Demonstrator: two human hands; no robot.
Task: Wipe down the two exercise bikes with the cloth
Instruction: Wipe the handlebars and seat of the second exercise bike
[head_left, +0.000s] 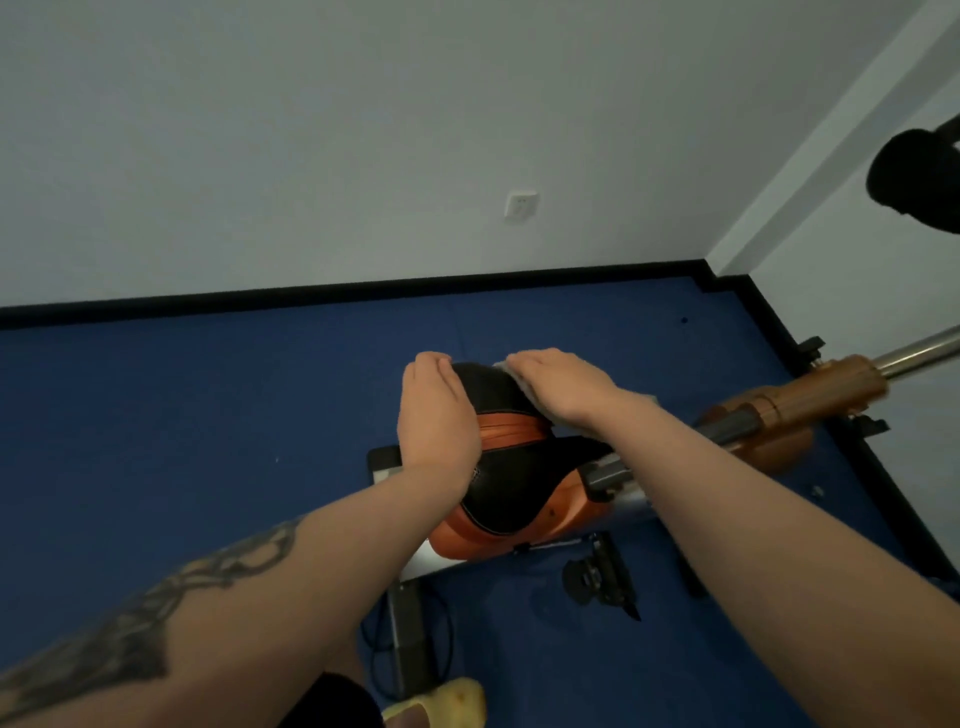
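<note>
An orange and black exercise bike stands below me on the blue floor; its black saddle (511, 483) with an orange stripe sits in the middle of the view. My left hand (436, 415) lies on the saddle's left side, fingers curved over its far edge. My right hand (561, 387) presses flat on a light grey cloth (530, 395) at the saddle's far right; only the cloth's edges show under the palm. The bike's orange frame (795, 410) and a steel post (919, 353) run off to the right.
A black pedal (597, 577) hangs beside the bike's grey base. A white wall with a socket (521, 206) rises beyond the black skirting. A black padded part (914, 179) juts in at the upper right. My yellow slipper (447, 701) shows at the bottom.
</note>
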